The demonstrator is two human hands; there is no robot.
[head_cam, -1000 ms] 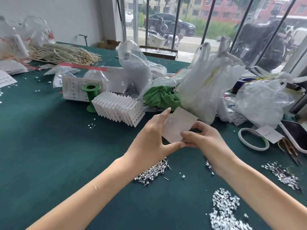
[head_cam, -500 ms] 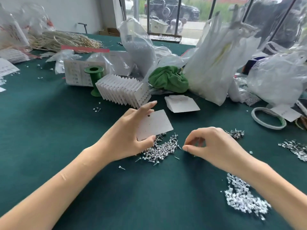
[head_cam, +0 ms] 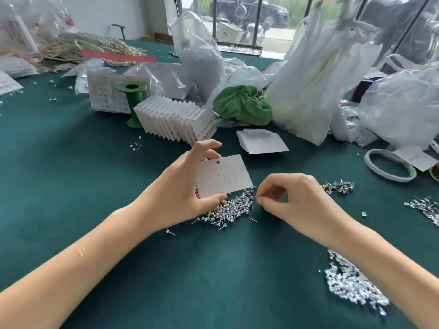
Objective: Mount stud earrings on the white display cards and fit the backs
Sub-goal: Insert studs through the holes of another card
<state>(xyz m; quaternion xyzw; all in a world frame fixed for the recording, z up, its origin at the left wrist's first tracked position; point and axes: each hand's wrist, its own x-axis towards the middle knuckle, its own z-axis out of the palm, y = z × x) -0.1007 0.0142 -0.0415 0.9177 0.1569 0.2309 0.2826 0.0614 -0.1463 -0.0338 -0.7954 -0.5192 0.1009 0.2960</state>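
Your left hand (head_cam: 183, 191) grips the blank white punched display card (head_cam: 223, 178) just left of centre frame, thumb under its lower edge and fingers over the top, tilted face-up above the heap of silver stud earrings (head_cam: 228, 210) on the dark green felt table (head_cam: 71, 174). A second ago both hands held this card up in the air further back. Since then you have brought it down and toward you, and your right hand (head_cam: 299, 200) has let go of it and dropped to the right edge of the stud heap. Its thumb and forefinger are now pinched together at centre frame, right beside the card's lower right corner. Whether a stud is already between them is too small to tell.

That shift suggests the card is picked and positioned, and loading is starting. No stud shows in any of its holes yet, so the whole card is still to fill. The next move probably calls for a single post lined up with one small hole while your left hand keeps the card steady.

The pile of clear earring backs (head_cam: 351, 283) lies at lower right, near your right forearm, ready for the fitting step. A loose stack of spare white cards (head_cam: 261, 143) sits above centre, and the fanned row of upright white cards (head_cam: 175, 119) stands behind it to the left.
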